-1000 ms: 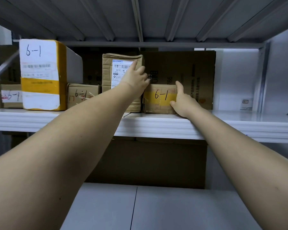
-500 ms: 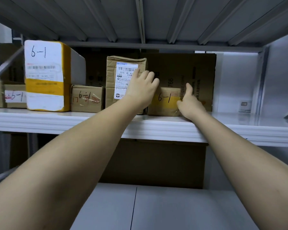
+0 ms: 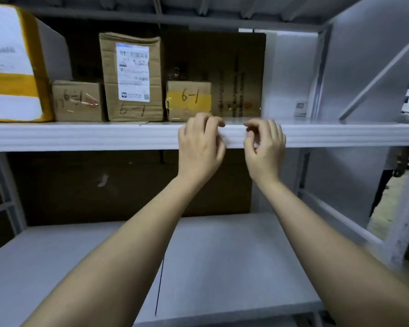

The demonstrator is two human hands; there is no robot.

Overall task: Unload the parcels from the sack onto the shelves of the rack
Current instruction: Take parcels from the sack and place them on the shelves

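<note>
Small box with yellow tape [image 3: 188,100]: it sits on the upper shelf [image 3: 80,135], close to the front edge. It says 6-1 on the tape. Its left side is just beside the tall box.
Tall box [image 3: 132,76]: it stands upright with a white label on its front and 6-1 written below the label. It reaches higher than the small boxes on each side of it.
Little brown box [image 3: 77,101]: it sits left of the tall box, touching it or nearly so. I cannot tell which.
Big white and yellow box [image 3: 12,64]: it is at the far left, and the edge of the picture cuts it off.
Flat cardboard [image 3: 236,74]: it stands behind the taped box, at the back of the shelf.
Open room on the upper shelf: the shelf top is bare from the right of the taped box to the rack post [image 3: 316,74].
My left hand [image 3: 200,149]: it is in front of the shelf's front edge, just below the taped box. My fingers are loosely bent and hold nothing.
My right hand [image 3: 265,149]: it is beside my left hand, with a small gap between them, also in front of the shelf edge. My fingers curl in loosely and hold nothing.
Lower shelf [image 3: 222,256]: it is a wide grey board under my arms, with a thin dark seam down its middle.
</note>
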